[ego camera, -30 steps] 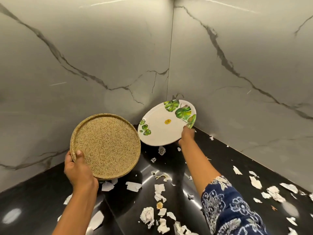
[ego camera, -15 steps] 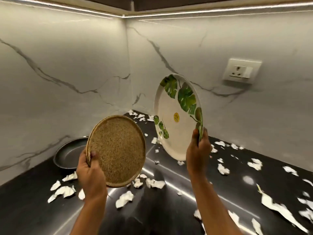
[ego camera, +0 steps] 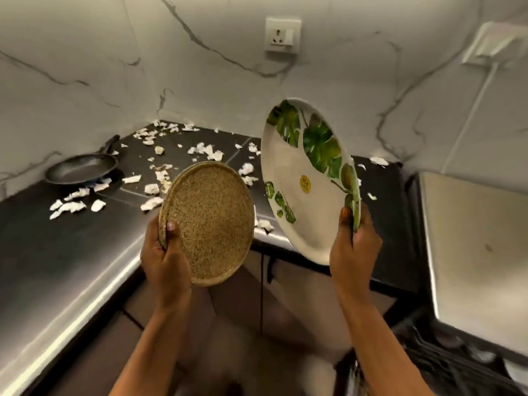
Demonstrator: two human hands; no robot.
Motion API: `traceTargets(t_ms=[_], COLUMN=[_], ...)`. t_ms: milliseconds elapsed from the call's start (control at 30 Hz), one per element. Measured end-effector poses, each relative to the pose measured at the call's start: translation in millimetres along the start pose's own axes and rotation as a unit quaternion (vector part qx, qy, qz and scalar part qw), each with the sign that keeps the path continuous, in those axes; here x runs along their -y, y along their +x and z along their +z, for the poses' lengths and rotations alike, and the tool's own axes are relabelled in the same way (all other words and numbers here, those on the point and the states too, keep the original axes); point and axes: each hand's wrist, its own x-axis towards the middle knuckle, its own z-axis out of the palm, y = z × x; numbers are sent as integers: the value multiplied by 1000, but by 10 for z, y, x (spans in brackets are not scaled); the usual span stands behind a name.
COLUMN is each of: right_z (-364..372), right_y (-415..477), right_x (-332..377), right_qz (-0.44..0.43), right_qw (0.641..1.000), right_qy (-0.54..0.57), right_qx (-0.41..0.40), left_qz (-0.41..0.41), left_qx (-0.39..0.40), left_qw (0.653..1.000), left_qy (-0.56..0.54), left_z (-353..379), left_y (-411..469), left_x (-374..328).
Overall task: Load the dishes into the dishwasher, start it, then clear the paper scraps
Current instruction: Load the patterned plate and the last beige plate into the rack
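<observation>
Left hand grips brown plate at its 8 o'clock edge. Right hand grips leaf plate at its 5 o'clock edge.

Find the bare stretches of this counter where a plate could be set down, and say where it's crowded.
Bare: the near counter, between the frying pan and the shiny front edge; also, mostly, the strip right of the leaf plate. Crowded: the back corner, littered with paper scraps.

Grey-veined marble walls, glossy black countertop — white wall socket
</observation>
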Motion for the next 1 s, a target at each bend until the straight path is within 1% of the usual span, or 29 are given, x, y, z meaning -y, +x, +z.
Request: traceTargets(t_ms=[100, 167, 333, 433, 500, 667, 733, 800, 900, 1000], right_z=[-629, -984, -1837, -2344, -2670, -3469, -3829, -4188, -4674, -5109], right_y=[-370, -619, -1423, -1915, -2225, -2837, -2987, -3069, -3059, -2930], right_x=[53, 70, 125, 103, 91, -46, -147, -285, -553, -930], right_qz=[13, 18, 63, 122, 151, 190, 200, 216, 232, 252], right_qw=[999, 998, 993, 981, 967, 943, 925, 905, 879, 870], right_qy=[-40, -60, -97, -149, -203, -273, -322, -359, -404, -404], right_qx=[20, 17, 7, 5, -9, -24, -43, -66, -98, -128], left_qz=[-2, -5, -27, -66, -108, -172, -210, -228, -222, -209], left_qx=[40, 71, 167, 219, 245, 308, 335, 359, 400, 435], left_qw=[999, 997, 985, 971, 961, 933, 917, 904, 888, 873], left_qy=[25, 42, 42, 71, 78, 72, 56, 45, 50, 69], left_z=[-94, -153, -355, -504, -588, -647, -570, -422, -131, 206], left_y=[-556, -869, -1679, -2221, -2578, -3501, -3824, -4104, -4479, -4842], left_x=[-230, -309, -327, -258, -216, -250, -277, -292, -298, -226])
